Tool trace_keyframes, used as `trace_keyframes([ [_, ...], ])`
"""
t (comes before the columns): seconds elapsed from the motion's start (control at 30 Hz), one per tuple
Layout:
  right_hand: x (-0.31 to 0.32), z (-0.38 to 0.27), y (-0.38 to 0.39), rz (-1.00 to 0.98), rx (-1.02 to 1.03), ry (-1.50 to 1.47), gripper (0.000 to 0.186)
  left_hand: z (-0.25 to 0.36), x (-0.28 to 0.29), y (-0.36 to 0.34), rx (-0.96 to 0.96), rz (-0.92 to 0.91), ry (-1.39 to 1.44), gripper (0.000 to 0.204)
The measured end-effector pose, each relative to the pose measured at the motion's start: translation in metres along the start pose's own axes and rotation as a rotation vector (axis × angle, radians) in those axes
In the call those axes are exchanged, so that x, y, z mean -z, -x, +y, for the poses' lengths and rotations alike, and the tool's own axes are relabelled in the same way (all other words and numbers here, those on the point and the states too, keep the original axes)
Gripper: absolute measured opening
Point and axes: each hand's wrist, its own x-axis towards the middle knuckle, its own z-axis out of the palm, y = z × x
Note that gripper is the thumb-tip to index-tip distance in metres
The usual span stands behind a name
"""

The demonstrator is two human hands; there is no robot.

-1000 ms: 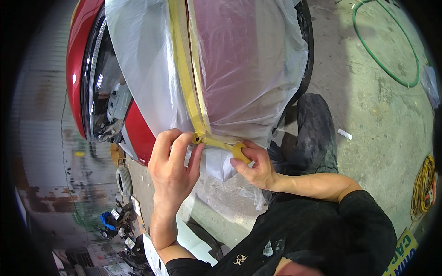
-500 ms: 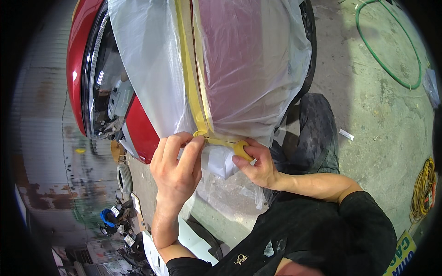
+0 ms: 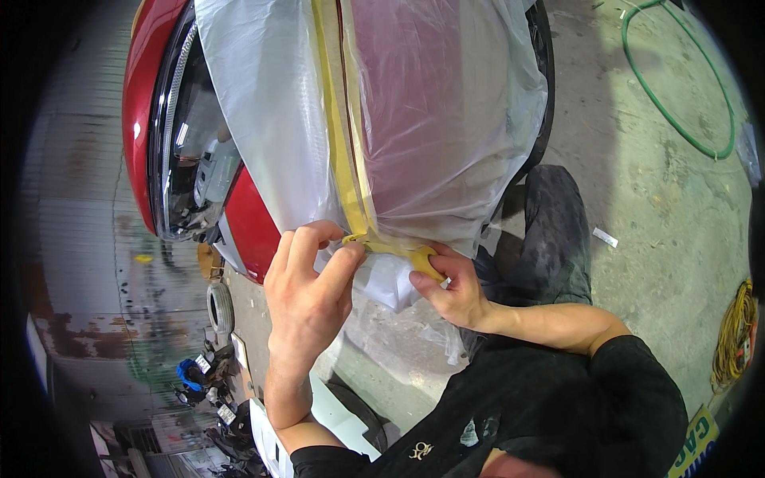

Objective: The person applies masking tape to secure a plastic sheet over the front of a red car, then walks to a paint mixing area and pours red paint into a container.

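My right hand [image 3: 456, 291] grips a roll of yellow masking tape [image 3: 425, 261] between thumb and fingers. A short strip runs from the roll to my left hand [image 3: 309, 275], whose thumb and forefinger pinch its yellow end. Both hands are at the near edge of a red car [image 3: 253, 227], where clear plastic sheeting [image 3: 267, 119] covers the body. Yellow tape [image 3: 341, 159] lines a long seam in the sheeting and ends close to my left fingertips. Beneath the strip bulges a white, plastic-wrapped bundle [image 3: 388, 283].
A car window [image 3: 199, 159] lies left of the sheeting. On the concrete floor are a green hose [image 3: 655, 99], a small white packet [image 3: 605, 237] and a coiled yellow cord [image 3: 731, 342]. A tyre [image 3: 220, 309] stands by the left wall, and a white panel [image 3: 339, 414] lies below my left forearm.
The tape roll and my left fingers have come slightly closer together, with the strip lower against the sheeting edge. The whole view has shifted a little.
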Motion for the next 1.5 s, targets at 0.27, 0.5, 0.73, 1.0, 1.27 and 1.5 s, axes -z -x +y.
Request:
trace_keyframes([
  [0.27, 0.003, -0.003, 0.004, -0.050, -0.035, 0.073, 0.026, 0.000, 0.004, -0.003, 0.058, -0.048, 0.031, 0.021],
  [0.5, 0.003, -0.006, 0.002, -0.012, 0.017, -0.003, 0.026, 0.004, 0.006, -0.008, 0.091, -0.072, 0.062, 0.019],
  [0.73, 0.004, -0.013, 0.000, -0.034, 0.006, 0.017, 0.025, 0.007, 0.002, -0.008, 0.102, -0.009, 0.016, 0.020],
  [1.0, 0.002, -0.016, 0.000, -0.044, -0.022, -0.043, 0.026, 0.006, -0.001, -0.010, 0.130, 0.041, 0.027, 0.021],
  [1.27, 0.006, -0.012, -0.004, -0.098, -0.041, -0.004, 0.024, -0.001, -0.008, -0.007, -0.001, 0.108, -0.046, 0.023],
  [1.5, 0.005, -0.016, -0.006, -0.098, -0.068, 0.000, 0.025, -0.013, -0.014, 0.002, -0.224, 0.082, -0.161, 0.030],
])
